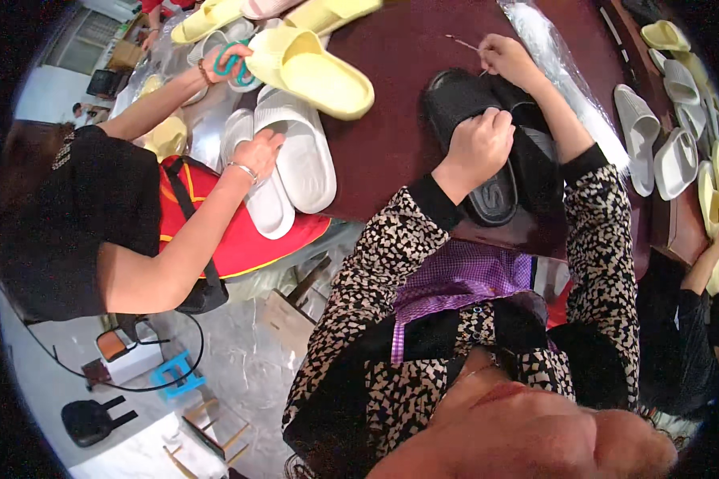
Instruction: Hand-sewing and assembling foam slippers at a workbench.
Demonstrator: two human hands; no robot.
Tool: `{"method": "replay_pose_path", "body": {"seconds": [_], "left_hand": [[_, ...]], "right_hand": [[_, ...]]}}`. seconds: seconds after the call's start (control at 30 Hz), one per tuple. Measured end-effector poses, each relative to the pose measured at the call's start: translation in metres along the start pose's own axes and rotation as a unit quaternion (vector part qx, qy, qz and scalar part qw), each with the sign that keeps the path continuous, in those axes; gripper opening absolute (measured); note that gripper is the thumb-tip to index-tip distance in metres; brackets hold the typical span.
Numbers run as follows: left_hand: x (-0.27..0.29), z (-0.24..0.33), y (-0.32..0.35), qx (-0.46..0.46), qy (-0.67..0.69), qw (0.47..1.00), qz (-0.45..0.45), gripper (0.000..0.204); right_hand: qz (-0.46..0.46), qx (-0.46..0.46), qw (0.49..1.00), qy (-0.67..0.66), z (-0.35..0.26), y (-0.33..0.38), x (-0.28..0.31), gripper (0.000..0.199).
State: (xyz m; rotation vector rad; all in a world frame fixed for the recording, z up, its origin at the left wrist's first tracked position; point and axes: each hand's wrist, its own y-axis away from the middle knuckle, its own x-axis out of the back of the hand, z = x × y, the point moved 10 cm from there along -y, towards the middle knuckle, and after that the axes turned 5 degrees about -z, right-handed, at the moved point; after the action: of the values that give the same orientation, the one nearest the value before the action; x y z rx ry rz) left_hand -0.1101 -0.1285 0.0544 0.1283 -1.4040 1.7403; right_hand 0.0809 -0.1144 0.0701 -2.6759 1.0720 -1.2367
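A pair of black slide slippers lies on the dark red table in front of me, one slipper (493, 199) beside the other slipper (533, 152). My left hand (481, 148) is closed at the inner edge of the nearer slipper's strap, partly covering it. Beyond the toes, my right hand (507, 62) pinches a thin light-coloured strip (461, 41), whose free end points left. Part of that strip is hidden by my fingers.
At left a co-worker holds a yellow slipper (319, 76) and touches white slippers (295, 152). Clear plastic wrapping (563, 76) lies right of my right hand. Grey and yellow slippers (637, 136) line the table's right side, where another person's arm (705, 263) reaches in.
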Motion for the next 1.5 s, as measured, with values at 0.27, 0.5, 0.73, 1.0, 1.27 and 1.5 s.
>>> {"method": "replay_pose_path", "body": {"seconds": [0.27, 0.5, 0.73, 1.0, 1.27, 1.5], "left_hand": [[0.050, -0.023, -0.017, -0.052, 0.039, 0.983, 0.173, 0.014], [0.019, -0.097, -0.053, 0.105, 0.096, 0.989, 0.041, 0.016], [-0.032, -0.115, -0.066, 0.242, 0.443, 0.852, -0.138, 0.016], [-0.028, -0.126, -0.048, 0.285, 0.432, 0.855, -0.036, 0.012], [-0.028, -0.117, -0.044, 0.290, 0.469, 0.834, -0.013, 0.011], [-0.023, -0.116, -0.041, 0.294, 0.472, 0.831, 0.006, 0.012]], "right_hand": [[0.094, -0.095, 0.961, -0.241, 0.049, 0.026, 0.021, 0.008], [0.113, -0.082, 0.946, -0.293, -0.002, 0.039, 0.001, 0.007], [0.104, 0.019, 0.978, -0.178, -0.029, 0.040, 0.008, 0.007], [0.159, -0.006, 0.969, -0.191, -0.009, 0.064, 0.020, 0.009], [0.139, -0.010, 0.975, -0.171, -0.002, 0.075, 0.011, 0.014], [0.136, -0.004, 0.980, -0.145, -0.002, 0.076, 0.003, 0.015]]}}
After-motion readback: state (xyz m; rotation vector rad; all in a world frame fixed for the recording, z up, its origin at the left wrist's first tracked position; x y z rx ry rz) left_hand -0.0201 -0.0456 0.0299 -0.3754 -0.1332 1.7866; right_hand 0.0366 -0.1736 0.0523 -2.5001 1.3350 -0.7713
